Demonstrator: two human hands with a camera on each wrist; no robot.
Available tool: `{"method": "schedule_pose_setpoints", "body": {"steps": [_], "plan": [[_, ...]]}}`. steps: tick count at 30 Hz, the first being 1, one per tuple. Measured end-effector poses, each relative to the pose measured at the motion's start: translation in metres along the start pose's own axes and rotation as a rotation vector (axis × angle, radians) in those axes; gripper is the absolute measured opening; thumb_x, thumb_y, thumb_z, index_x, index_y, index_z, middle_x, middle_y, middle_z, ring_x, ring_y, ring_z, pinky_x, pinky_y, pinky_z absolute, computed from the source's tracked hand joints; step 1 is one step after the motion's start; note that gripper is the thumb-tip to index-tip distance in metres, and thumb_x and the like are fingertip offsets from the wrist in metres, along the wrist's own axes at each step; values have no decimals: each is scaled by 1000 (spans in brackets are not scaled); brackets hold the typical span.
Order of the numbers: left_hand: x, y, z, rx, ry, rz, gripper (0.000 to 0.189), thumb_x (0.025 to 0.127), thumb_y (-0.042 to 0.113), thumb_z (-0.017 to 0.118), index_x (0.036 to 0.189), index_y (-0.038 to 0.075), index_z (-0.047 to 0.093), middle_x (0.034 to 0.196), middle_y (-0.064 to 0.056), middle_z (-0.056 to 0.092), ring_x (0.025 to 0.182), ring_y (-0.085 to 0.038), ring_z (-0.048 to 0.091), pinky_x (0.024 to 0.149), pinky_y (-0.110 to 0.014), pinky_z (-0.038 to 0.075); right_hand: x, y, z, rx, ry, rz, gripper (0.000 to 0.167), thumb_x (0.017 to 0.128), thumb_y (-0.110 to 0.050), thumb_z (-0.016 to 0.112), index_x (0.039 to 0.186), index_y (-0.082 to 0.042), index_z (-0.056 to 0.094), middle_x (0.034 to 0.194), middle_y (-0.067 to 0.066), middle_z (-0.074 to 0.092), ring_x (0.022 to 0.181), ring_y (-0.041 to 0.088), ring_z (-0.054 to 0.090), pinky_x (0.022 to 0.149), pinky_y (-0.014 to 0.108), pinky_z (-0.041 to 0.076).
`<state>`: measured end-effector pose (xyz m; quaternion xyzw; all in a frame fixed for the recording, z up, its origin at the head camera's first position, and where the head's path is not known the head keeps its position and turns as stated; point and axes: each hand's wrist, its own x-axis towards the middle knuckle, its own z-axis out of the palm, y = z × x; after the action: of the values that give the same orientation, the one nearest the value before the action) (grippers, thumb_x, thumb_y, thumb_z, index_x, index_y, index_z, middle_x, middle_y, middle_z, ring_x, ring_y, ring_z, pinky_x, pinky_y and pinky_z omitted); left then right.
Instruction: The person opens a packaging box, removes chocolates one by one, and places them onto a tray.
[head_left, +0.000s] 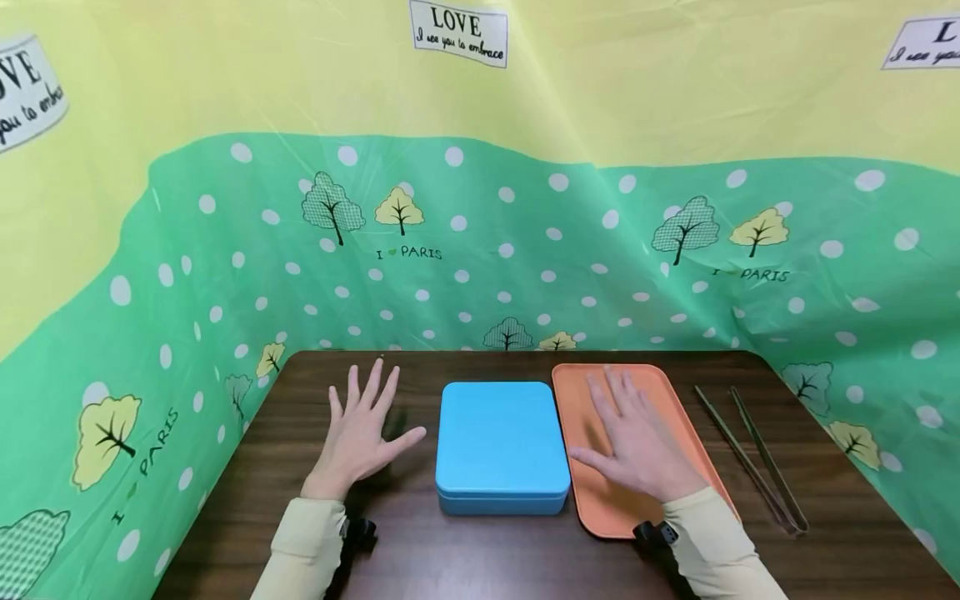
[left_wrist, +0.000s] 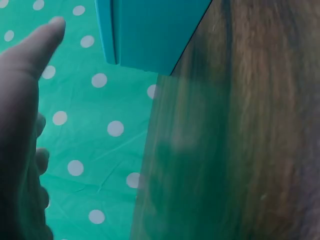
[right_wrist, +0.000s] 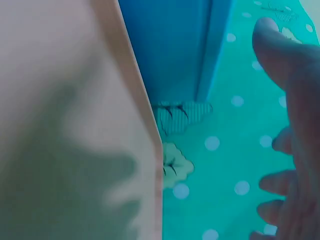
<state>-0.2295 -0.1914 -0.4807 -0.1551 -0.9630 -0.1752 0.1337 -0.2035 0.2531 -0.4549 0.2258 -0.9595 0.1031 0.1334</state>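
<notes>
A blue lidded box [head_left: 502, 437] sits closed on the dark wooden table, between the two hands. To its left, my left hand [head_left: 363, 437] is held palm down with the fingers spread, holding nothing. My right hand [head_left: 637, 437] is spread in the same way over an orange tray [head_left: 600, 512], which lies just right of the box. In the right wrist view the hand's shadow falls on the tray [right_wrist: 60, 150]. The left wrist view has the left thumb [left_wrist: 37, 47] near the side of the box [left_wrist: 150, 35].
Metal tongs [head_left: 757, 467] lie on the table [head_left: 405, 558] to the right of the tray. A green and yellow printed cloth [head_left: 525, 233] hangs behind the table and along its sides. Each wrist wears a small black camera [head_left: 360, 533].
</notes>
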Motion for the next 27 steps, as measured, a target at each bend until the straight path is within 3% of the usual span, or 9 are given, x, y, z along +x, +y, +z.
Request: {"method": "schedule_pose_setpoints", "body": {"steps": [4, 8, 11, 15, 20, 27], "plan": [[0, 2, 2, -121, -99, 45, 101, 94, 73, 59, 170, 34, 5, 177, 2, -1, 161, -40, -12, 118, -78, -1, 4, -9, 3, 93, -96, -72, 110, 93, -70, 65, 169, -8, 15, 173, 26, 12, 158, 51, 13, 122, 66, 23], [0, 6, 2, -264, -206, 135, 102, 95, 64, 65, 170, 31, 4, 177, 3, 1, 162, -38, -9, 119, -76, -1, 7, -14, 5, 165, -183, -117, 113, 91, -74, 65, 170, -12, 12, 174, 21, 12, 159, 46, 12, 123, 63, 24], [0, 10, 2, -346, -303, 214, 111, 91, 65, 71, 171, 26, 4, 177, 1, 2, 162, -39, -8, 119, -76, -2, 8, -14, 7, 196, -225, -150, 119, 86, -77, 68, 169, -9, 15, 174, 21, 13, 159, 46, 15, 121, 64, 28], [1, 14, 3, -380, -394, 281, 128, 81, 72, 78, 171, 20, 4, 177, 1, 1, 161, -40, -7, 119, -76, 0, 8, -11, 8, 247, -275, -190, 127, 80, -78, 74, 169, -6, 16, 173, 23, 14, 157, 50, 17, 119, 67, 29], [2, 18, 7, -405, -427, 302, 134, 76, 66, 86, 171, 17, 5, 177, -1, 3, 161, -43, -4, 121, -74, 2, 9, -10, 9, 287, -333, -189, 132, 77, -81, 73, 169, -8, 13, 175, 19, 11, 159, 46, 14, 121, 65, 27], [2, 20, 10, -419, -450, 283, 132, 77, 65, 86, 171, 19, 6, 177, -1, 5, 162, -42, -3, 123, -70, 1, 9, -10, 13, 298, -350, -198, 132, 78, -82, 71, 169, -7, 11, 176, 15, 9, 160, 43, 14, 122, 62, 27]]}}
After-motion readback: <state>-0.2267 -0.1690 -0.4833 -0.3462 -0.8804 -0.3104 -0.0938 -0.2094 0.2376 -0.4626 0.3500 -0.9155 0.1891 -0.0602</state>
